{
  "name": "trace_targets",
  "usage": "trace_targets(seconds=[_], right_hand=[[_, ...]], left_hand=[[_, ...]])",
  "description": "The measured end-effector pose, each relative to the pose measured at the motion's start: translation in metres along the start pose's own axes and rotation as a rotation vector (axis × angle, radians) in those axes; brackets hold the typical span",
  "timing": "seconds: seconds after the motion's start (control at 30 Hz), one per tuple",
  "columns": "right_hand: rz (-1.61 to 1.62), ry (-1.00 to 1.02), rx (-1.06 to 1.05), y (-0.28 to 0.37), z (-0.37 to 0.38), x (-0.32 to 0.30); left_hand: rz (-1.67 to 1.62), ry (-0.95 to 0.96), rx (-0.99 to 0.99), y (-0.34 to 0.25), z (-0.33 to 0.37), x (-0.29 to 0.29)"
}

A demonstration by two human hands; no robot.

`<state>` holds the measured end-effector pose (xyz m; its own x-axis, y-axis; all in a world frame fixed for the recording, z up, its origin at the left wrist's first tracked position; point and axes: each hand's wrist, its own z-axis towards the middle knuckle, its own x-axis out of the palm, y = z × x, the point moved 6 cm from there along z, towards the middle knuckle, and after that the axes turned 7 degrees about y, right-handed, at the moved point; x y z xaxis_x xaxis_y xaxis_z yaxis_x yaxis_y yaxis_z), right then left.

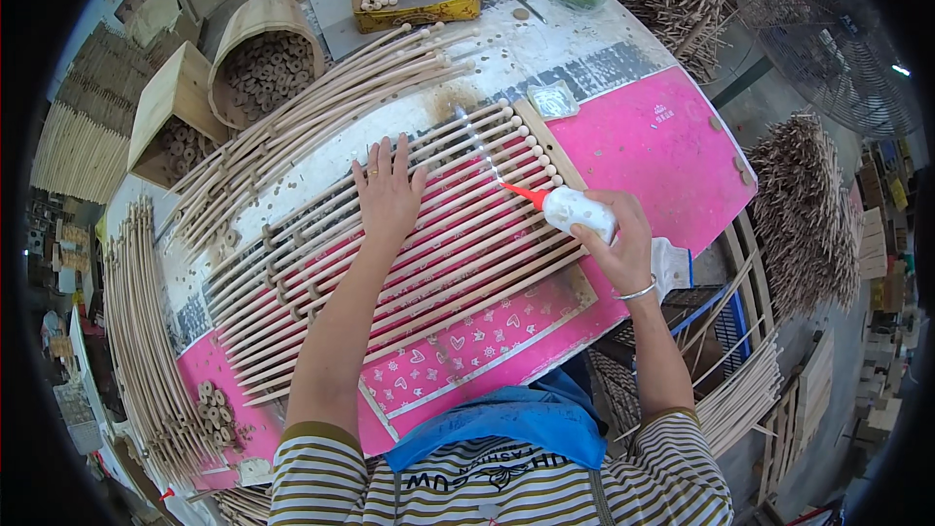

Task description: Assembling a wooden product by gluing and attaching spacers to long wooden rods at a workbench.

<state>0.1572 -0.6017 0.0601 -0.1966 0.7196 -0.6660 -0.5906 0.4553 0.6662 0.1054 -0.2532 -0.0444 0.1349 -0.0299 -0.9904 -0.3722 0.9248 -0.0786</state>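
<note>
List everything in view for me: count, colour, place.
Slim wooden rods: many, tan, centre
White plastic squeeze bottle: one, white, over rods
Flat pink table covering: count unclear, pink, beneath rods
Round wooden bucket: one, tan, upper left
Rectangular wooden box: one, tan, beside bucket
Yellow rectangular tray: one, yellow, upper middle
Round caged fan: one, dark, upper right
Thin wooden stick piles: several, brown, right
Left hand: one, bare, fingers on rods
Right hand: one, bare, fingers around bottle
</note>
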Motion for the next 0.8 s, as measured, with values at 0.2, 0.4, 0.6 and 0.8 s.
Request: trace_targets(seconds=[0.2,0.4,0.6,0.8], right_hand=[[0.002,-0.018,0.003,0.001,-0.008,-0.006],[-0.020,-0.010,-0.003,-0.001,-0.012,-0.006],[-0.004,-0.014,0.012,-0.001,-0.021,-0.012],[0.011,0.027,0.053,-0.004,-0.028,-0.013]], left_hand=[[0.000,-0.007,0.004,0.001,-0.001,0.000],[-0.001,0.011,-0.001,0.000,-0.001,0.000],[0.001,0.015,-0.001,0.000,0.000,0.000],[0.010,0.000,0.002,0.002,0.000,0.001]])
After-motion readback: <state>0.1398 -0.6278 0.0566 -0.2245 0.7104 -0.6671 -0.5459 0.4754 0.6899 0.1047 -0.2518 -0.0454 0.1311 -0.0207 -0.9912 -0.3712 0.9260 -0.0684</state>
